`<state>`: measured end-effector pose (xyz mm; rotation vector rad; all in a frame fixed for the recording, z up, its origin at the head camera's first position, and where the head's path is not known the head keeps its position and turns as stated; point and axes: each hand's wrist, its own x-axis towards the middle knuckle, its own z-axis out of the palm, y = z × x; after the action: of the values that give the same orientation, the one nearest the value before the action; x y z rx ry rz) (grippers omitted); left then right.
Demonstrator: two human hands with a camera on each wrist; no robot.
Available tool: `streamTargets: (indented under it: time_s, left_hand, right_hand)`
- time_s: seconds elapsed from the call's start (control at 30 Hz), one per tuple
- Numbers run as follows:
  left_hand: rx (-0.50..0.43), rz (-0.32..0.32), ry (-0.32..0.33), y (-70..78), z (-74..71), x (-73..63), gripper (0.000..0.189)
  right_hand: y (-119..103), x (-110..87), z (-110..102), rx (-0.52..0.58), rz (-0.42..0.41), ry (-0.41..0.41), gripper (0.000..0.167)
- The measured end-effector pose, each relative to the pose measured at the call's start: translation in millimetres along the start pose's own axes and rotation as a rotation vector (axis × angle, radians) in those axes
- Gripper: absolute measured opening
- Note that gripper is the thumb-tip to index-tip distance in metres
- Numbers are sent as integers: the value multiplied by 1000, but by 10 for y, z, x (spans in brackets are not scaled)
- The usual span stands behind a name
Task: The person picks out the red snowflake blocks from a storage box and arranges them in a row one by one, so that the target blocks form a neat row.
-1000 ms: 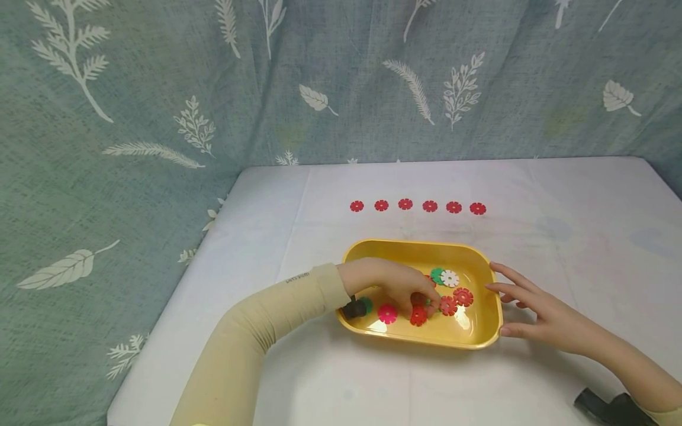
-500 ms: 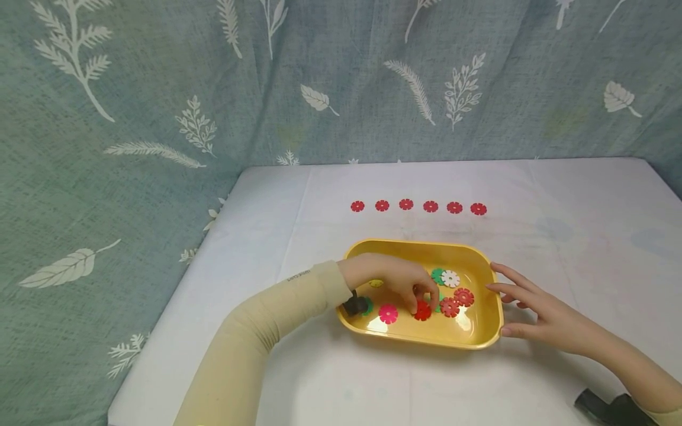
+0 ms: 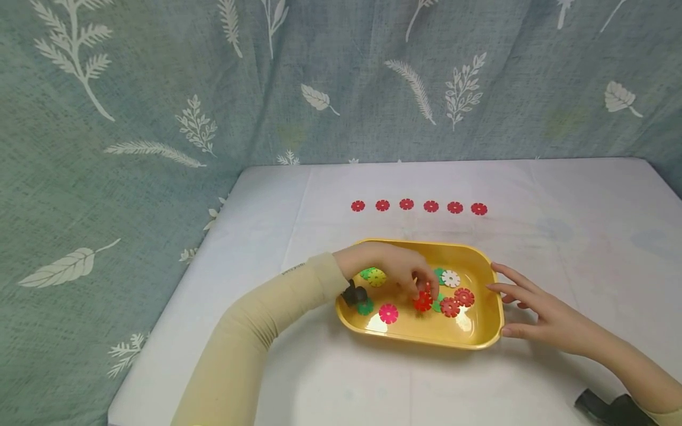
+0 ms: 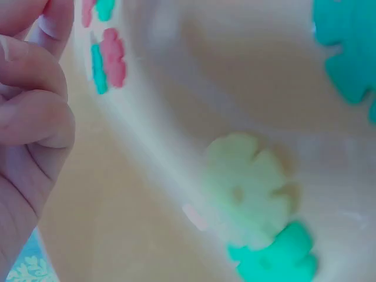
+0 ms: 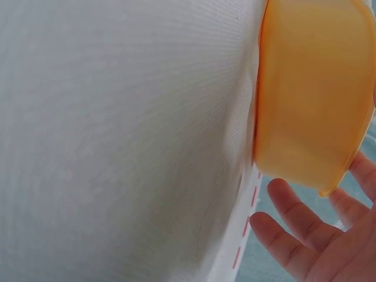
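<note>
My left hand (image 3: 402, 265) reaches into a yellow plastic tray (image 3: 426, 330) and pinches a red snowflake-shaped disc (image 3: 423, 302) between its thumb and fingers. Below the hand in the tray lie a pink disc (image 3: 388, 313) and a green disc (image 3: 365, 306). Toward the tray's right end are two more red discs (image 3: 464, 297), a white disc (image 3: 450, 278) and partly covered green ones. In the left wrist view, a pale yellow disc (image 4: 247, 191) overlaps a green one. My right hand (image 3: 535, 305) has its fingers spread, fingertips at the tray's right rim.
Behind the tray, several red discs (image 3: 407, 204) lie in a row on the white tablecloth (image 3: 330, 378). A patterned blue-green curtain (image 3: 341, 89) hangs behind and to the left of the table. A black strap piece (image 3: 613, 408) sits by the right forearm.
My left hand has lifted slightly and shifted toward the tray's back, the red disc rising with it. Yellow and green discs under the wrist have come into view. The right hand stays put.
</note>
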<state>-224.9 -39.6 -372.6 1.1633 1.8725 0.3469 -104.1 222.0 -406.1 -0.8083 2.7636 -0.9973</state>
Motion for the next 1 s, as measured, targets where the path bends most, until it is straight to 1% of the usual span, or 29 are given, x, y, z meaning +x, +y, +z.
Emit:
streamTargets:
  time_s: [0.13, 0.27, 0.53, 0.63, 0.83, 0.93, 1.0]
  left_hand:
    - [-78, 16, 16, 33, -87, -78, 25]
    - [-159, 23, 56, 79, -188, -194, 24]
    - [-188, 41, 161, 141, -397, -415, 25]
    - [-226, 56, 201, 147, -472, -501, 25]
    - [-272, 85, 304, 114, -616, -694, 24]
    - [-280, 93, 391, 90, -683, -822, 24]
    - [-288, 81, 468, 71, -723, -919, 24]
  right_hand:
    - [-2, 3, -3, 5, 8, -7, 65]
    - [-1, 8, -3, 8, 18, -17, 65]
    - [-8, 10, -6, 11, 27, -19, 65]
    - [-13, 9, -7, 12, 38, -26, 66]
    - [-12, 2, -1, 11, 28, -16, 64]
    - [-11, -4, 4, 11, 15, -8, 64]
    - [-11, -9, 6, 11, 8, -4, 63]
